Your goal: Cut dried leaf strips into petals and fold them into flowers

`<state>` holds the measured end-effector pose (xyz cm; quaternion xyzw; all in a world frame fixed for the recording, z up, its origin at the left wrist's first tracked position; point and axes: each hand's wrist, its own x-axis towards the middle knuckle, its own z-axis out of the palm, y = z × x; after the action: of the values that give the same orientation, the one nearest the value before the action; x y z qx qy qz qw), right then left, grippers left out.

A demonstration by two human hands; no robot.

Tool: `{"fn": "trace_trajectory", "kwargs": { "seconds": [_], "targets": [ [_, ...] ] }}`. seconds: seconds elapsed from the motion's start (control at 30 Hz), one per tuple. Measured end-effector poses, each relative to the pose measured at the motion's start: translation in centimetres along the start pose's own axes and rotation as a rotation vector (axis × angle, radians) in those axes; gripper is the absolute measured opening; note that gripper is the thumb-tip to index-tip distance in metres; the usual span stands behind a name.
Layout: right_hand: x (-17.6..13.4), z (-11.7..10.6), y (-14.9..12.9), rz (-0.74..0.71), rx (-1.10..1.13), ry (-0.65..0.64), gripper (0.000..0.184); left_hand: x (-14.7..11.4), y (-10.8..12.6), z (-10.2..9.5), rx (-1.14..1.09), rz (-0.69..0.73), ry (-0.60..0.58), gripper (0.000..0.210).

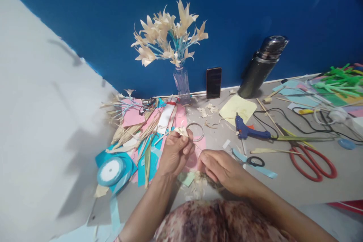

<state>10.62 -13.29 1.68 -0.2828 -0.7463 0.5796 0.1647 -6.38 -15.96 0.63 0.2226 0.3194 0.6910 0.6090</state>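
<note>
My left hand (178, 148) is closed, pinching a small cream husk flower (181, 131) between thumb and fingers above the table. Lower and to its right, my right hand (214, 164) has its fingers pressed together; what they hold is hidden, though a thin strand seems to run between the two hands. Just behind my left hand lies a roll of tape or ring (202, 133). Pink sheets (181, 116) lie beneath the hands. Pale husk scraps (198, 189) and a light green paper piece (186, 178) sit close to my body.
A clear vase (182, 83) of husk flowers (170, 32), a phone (213, 83) and a thermos (261, 68) stand by the blue wall. Rightward lie a blue glue gun (249, 130) with its cord and red-handled scissors (312, 160). At left are dried husks (129, 132) and a blue ribbon spool (111, 171).
</note>
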Motion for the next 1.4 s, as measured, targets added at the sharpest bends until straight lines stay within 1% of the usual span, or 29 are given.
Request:
{"fn": "trace_trajectory", "kwargs": {
  "seconds": [0.2,0.27,0.33,0.4,0.47,0.57,0.7,0.8,0.97,1.13,1.23,1.4],
  "targets": [
    [0.1,0.7,0.2,0.002,0.127,-0.007,0.047,-0.2,-0.4,0.3,-0.055,-0.011,-0.018,0.031],
    [0.0,0.9,0.3,-0.02,0.175,0.003,0.044,-0.2,-0.5,0.3,-0.067,-0.025,-0.018,0.032],
    [0.0,1.2,0.6,-0.053,0.235,0.047,0.037,-0.1,-0.5,0.2,-0.068,-0.029,-0.019,0.032],
    [-0.1,1.4,0.8,-0.078,0.261,0.122,0.032,0.0,-0.6,0.2,-0.055,-0.005,-0.023,0.03],
    [0.0,1.5,1.0,-0.089,0.212,0.188,0.029,0.1,-0.6,0.1,-0.034,0.034,-0.023,0.028],
    [0.1,1.6,1.1,-0.115,0.037,0.247,0.022,0.1,-0.7,0.0,-0.018,0.046,-0.001,0.027],
    [0.2,1.6,0.9,-0.208,-0.24,0.363,0.019,0.2,-0.8,-0.3,-0.035,-0.003,0.022,0.025],
    [0.3,1.7,0.9,-0.282,-0.345,0.422,0.02,0.1,-0.7,-0.4,-0.067,-0.055,0.006,0.024],
    [0.4,2.3,1.2,-0.358,-0.332,0.465,0.019,0.0,-0.8,-0.2,-0.139,-0.104,-0.038,0.023],
    [0.5,3.0,1.3,-0.387,-0.264,0.458,0.02,0.0,-1.2,0.0,-0.189,-0.112,-0.046,0.021],
    [0.5,3.1,1.3,-0.379,-0.25,0.456,0.02,-0.1,-1.4,0.0,-0.203,-0.111,-0.028,0.021],
    [0.7,3.2,1.3,-0.328,-0.246,0.453,0.021,-0.1,-1.4,0.0,-0.177,-0.114,-0.04,0.023]
  ]
}}
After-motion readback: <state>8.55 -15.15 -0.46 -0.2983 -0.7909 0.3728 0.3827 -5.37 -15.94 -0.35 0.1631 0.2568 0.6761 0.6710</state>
